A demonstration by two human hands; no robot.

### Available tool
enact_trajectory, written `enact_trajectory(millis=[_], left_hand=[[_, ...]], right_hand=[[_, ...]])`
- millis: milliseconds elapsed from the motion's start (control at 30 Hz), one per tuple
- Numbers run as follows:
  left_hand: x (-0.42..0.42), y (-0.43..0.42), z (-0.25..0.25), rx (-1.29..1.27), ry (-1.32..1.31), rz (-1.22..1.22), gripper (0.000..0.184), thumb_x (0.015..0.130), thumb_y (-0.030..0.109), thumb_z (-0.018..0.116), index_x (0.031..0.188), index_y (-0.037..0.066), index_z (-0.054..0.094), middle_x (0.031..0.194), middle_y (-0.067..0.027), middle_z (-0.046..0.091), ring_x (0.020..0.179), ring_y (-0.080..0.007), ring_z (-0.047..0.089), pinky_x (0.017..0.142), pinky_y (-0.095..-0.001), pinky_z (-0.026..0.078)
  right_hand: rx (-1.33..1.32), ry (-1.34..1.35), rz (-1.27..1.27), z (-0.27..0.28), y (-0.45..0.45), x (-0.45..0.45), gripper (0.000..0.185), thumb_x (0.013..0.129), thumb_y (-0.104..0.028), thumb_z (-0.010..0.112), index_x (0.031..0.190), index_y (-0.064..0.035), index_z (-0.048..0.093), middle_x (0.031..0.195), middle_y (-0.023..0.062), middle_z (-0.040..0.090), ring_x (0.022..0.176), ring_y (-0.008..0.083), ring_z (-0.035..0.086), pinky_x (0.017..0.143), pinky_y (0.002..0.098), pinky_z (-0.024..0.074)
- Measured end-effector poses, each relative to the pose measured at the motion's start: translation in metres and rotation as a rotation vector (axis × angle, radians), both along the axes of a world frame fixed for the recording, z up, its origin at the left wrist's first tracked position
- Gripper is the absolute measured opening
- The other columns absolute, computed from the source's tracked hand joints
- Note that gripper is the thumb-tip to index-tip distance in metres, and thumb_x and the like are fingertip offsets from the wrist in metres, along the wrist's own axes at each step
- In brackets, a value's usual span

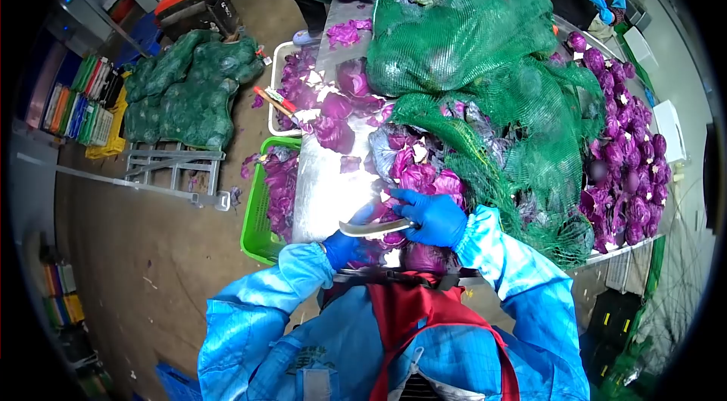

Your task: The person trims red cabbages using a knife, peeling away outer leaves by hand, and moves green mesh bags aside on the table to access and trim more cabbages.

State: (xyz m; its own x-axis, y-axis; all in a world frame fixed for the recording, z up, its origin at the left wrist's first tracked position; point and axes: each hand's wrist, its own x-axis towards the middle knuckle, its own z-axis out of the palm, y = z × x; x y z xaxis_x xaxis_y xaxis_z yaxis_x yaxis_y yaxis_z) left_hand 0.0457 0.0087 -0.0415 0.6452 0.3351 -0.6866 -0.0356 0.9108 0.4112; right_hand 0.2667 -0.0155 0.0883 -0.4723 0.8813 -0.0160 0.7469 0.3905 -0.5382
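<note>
grips curved knife [377, 228] in clenched right hand [433, 218], pointed toward left hand [344, 248], seemingly for short, close trimming; holds left hand low at near edge of steel table [322, 181] (cannot tell whether grasping or released); has red cabbage [424, 258] at same edge, below right hand, likely for easy reach; has green crate [252, 223] beside table's left side, bearing purple leaves [282, 193], presumably to catch trimmings; has green mesh sack [462, 37] atop table, probably as nearby stock
</note>
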Motion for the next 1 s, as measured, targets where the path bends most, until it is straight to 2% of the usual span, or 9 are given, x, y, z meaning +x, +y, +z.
enact_trajectory(millis=[67, 200, 233, 333, 467, 600, 700, 833, 1000], left_hand=[[-0.013, 0.006, 0.015, -0.022, 0.023, -0.112, 0.048, 0.092, 0.051, 0.04, 0.129, 0.021, 0.046, 0.085, -0.0049, 0.058, 0.068, -0.0157, 0.056, 0.054, -0.027, 0.045], [0.016, 0.01, 0.092, 0.141, 0.182, -0.087, 0.059, 0.093, 0.053, 0.035, 0.132, 0.01, 0.041, 0.121, -0.0107, 0.054, 0.104, -0.0227, 0.057, 0.074, -0.0352, 0.055], [0.017, 0.013, 0.087, -0.102, 0.281, -0.082, 0.059, 0.092, 0.054, 0.035, 0.134, 0.012, 0.04, 0.124, -0.0104, 0.053, 0.106, -0.0237, 0.057, 0.075, -0.0368, 0.055], [0.003, 0.007, 0.04, -0.126, -0.077, 0.06, 0.06, 0.092, 0.053, 0.037, 0.137, 0.013, 0.036, 0.129, -0.0105, 0.05, 0.113, -0.0263, 0.054, 0.087, -0.042, 0.051], [-0.007, -0.001, 0.038, -0.136, -0.293, 0.162, 0.063, 0.092, 0.052, 0.038, 0.141, 0.013, 0.029, 0.136, -0.0115, 0.043, 0.119, -0.0285, 0.049, 0.099, -0.0461, 0.042], [-0.007, -0.007, 0.037, -0.009, -0.305, 0.178, 0.064, 0.093, 0.048, 0.038, 0.143, 0.012, 0.023, 0.14, -0.0135, 0.037, 0.124, -0.0301, 0.044, 0.103, -0.0465, 0.038], [-0.017, -0.011, 0.031, 0.024, -0.374, 0.191, 0.071, 0.088, 0.047, 0.048, 0.143, 0.009, 0.023, 0.142, -0.0135, 0.033, 0.128, -0.0315, 0.038, 0.107, -0.0469, 0.031], [-0.03, -0.003, 0.05, 0.217, -0.45, 0.085, 0.076, 0.083, 0.041, 0.059, 0.142, 0.006, 0.025, 0.142, -0.0139, 0.034, 0.128, -0.0307, 0.037, 0.109, -0.0459, 0.028], [-0.015, -0.008, 0.067, 0.257, -0.359, 0.24, 0.079, 0.079, 0.039, 0.064, 0.141, 0.006, 0.027, 0.14, -0.0143, 0.037, 0.128, -0.0305, 0.037, 0.109, -0.0463, 0.028]], right_hand=[[0.087, -0.026, -0.012, -0.024, -0.003, -0.006, 0.036, 0.07, -0.019, 0.065, 0.104, -0.0088, 0.06, 0.129, 0.0072, 0.05, 0.07, 0.0279, 0.065, 0.053, 0.0348, 0.0527], [0.101, 0.187, -0.245, -0.056, 0.001, -0.012, 0.026, 0.073, -0.018, 0.062, 0.095, -0.0069, 0.055, 0.12, 0.0144, 0.054, 0.074, 0.034, 0.063, 0.061, 0.0414, 0.0525], [-0.029, 0.213, -0.529, -0.079, 0.005, -0.008, 0.029, 0.075, -0.017, 0.06, 0.102, -0.0085, 0.055, 0.111, 0.0179, 0.057, 0.08, 0.0375, 0.062, 0.066, 0.0452, 0.0512], [-0.031, 0.374, -1.056, -0.141, 0.027, 0.056, 0.019, 0.073, -0.016, 0.058, 0.088, -0.0045, 0.061, 0.08, 0.0196, 0.06, 0.078, 0.0402, 0.06, 0.069, 0.0456, 0.0487], [0.337, 0.222, -0.914, -0.062, 0.004, 0.049, 0.034, 0.077, -0.015, 0.064, 0.108, -0.004, 0.056, 0.096, 0.019, 0.057, 0.083, 0.0368, 0.06, 0.07, 0.0417, 0.0487], [-0.058, 0.636, -0.576, -0.034, -0.017, -0.009, 0.037, 0.078, -0.018, 0.072, 0.108, -0.0029, 0.057, 0.099, 0.0135, 0.056, 0.082, 0.0271, 0.06, 0.074, 0.0358, 0.048], [-0.047, 0.639, -0.531, -0.047, -0.015, -0.011, 0.035, 0.081, -0.02, 0.071, 0.108, -0.0036, 0.057, 0.092, 0.0081, 0.059, 0.079, 0.0191, 0.058, 0.074, 0.0306, 0.0475], [-0.716, 1.057, -0.731, -0.02, -0.01, -0.01, 0.021, 0.084, -0.012, 0.067, 0.101, -0.0042, 0.059, 0.086, -0.0011, 0.059, 0.077, 0.0068, 0.053, 0.071, 0.0228, 0.0457], [-0.249, 0.974, -0.652, -0.014, -0.018, -0.035, 0.013, 0.085, -0.005, 0.06, 0.097, -0.0011, 0.061, 0.093, 0.0016, 0.059, 0.085, 0.0088, 0.054, 0.079, 0.0235, 0.043]])
